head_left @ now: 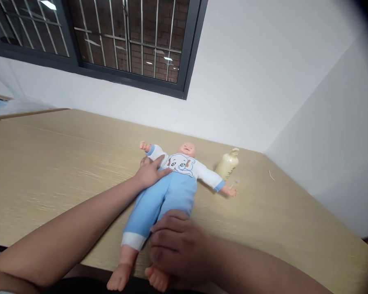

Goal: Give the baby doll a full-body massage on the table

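Note:
A baby doll (pixel 179 190) lies on its back on the table, in a white top with an animal-face print and blue trousers with white cuffs. Its arms are spread, its head points to the wall, and its bare feet reach the near edge. At the doll's waist, my left hand (pixel 151 173) grips its side, thumb on the front and the other fingers partly hidden beside the arm. My right hand (pixel 178 241) has its fingers curled over the lower leg on the right; its grip underneath is hidden, and the forearm is slightly blurred.
A cream-coloured bottle (pixel 228 163) stands beyond the doll's outstretched arm. Farther right on the wooden table (pixel 282 208) lies a thin pale strand (pixel 271 175). A white wall (pixel 233 81) and a dark-framed barred window (pixel 131 41) rise behind.

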Available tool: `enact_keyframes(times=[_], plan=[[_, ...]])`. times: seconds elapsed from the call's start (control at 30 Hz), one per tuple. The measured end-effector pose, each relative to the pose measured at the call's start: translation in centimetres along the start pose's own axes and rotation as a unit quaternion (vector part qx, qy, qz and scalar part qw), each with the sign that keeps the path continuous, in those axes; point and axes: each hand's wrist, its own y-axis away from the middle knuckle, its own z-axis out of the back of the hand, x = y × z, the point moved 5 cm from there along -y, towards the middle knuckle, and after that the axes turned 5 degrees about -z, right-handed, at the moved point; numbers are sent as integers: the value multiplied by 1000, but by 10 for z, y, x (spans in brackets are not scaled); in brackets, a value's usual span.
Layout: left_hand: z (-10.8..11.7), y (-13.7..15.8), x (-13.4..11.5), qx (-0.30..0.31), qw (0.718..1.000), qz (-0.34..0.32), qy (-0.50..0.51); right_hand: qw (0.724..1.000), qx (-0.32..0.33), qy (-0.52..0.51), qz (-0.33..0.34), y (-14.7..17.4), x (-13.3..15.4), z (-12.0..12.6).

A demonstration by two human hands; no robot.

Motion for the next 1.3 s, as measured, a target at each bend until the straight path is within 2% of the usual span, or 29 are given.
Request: enact_keyframes(times=[0.1,0.17,0.33,0.47,0.57,0.7,0.8,0.93,1.17,1.23,1.3], plan=[[4,1,-13,-33,993,-101,-45,993,-81,77,-34,-1,-9,23],[5,2,-20,-42,984,-161,-66,987,-99,112,-62,1,-23,29],[7,2,-26,-51,972,-214,-86,982,-102,118,-106,8,-64,19],[5,2,-25,-51,976,-194,-90,976,-124,110,-142,12,-82,8],[5,2,-23,-41,982,-169,-80,975,-129,108,-143,12,-78,9],[6,-1,-15,-21,991,-113,-68,981,-126,97,-113,8,-49,18],[7,-5,-5,4,996,-60,-66,988,-116,74,-65,3,-20,22],[4,-6,6,47,997,-9,-67,998,-63,31,-2,-1,5,9],[-4,-3,11,82,994,44,-57,998,61,15,2,3,8,-27],[-6,-4,11,90,993,51,-49,999,48,20,1,2,9,-24],[-6,-4,10,88,994,49,-42,1000,-6,24,-7,0,8,-13]])
